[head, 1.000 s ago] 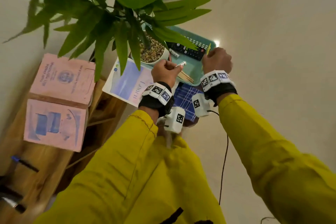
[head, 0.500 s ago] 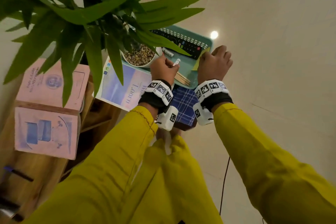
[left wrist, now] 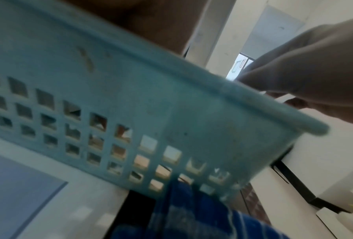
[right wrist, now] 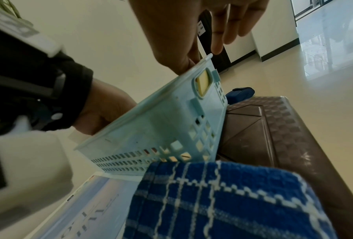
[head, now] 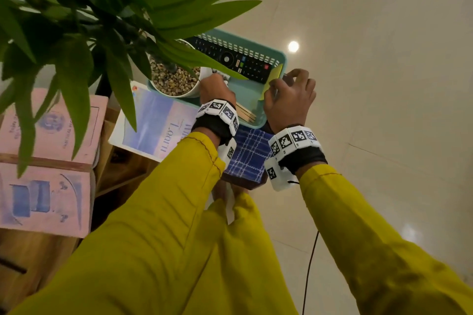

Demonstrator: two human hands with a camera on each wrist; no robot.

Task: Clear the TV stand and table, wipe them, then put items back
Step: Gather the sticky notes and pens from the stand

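Observation:
A teal plastic basket [head: 281,56] [left wrist: 151,97] [right wrist: 161,121] holds a black remote [head: 230,59], a potted plant [head: 174,79], wooden sticks [head: 245,114] and a yellow note [head: 275,77]. It sits tilted on a blue checked cloth [head: 249,153] [right wrist: 222,202] and a brown stool [right wrist: 273,129]. My left hand [head: 217,89] [right wrist: 103,111] grips the near rim beside the pot; a small white item shows at its fingertips. At the right end of the rim, my right hand [head: 289,94] [right wrist: 181,32] pinches the basket, thumb on the edge.
A book with a blue-pink cover [head: 153,123] lies half under the basket. Two pink booklets [head: 48,161] rest on a wooden stand [head: 122,174] at left. Long plant leaves [head: 179,20] overhang the basket. A black cable [head: 309,263] trails on the pale tiled floor at right.
Both hands have sunk onto the basket. The right hand shifted from above the far corner to the right end rim. The view has moved closer.

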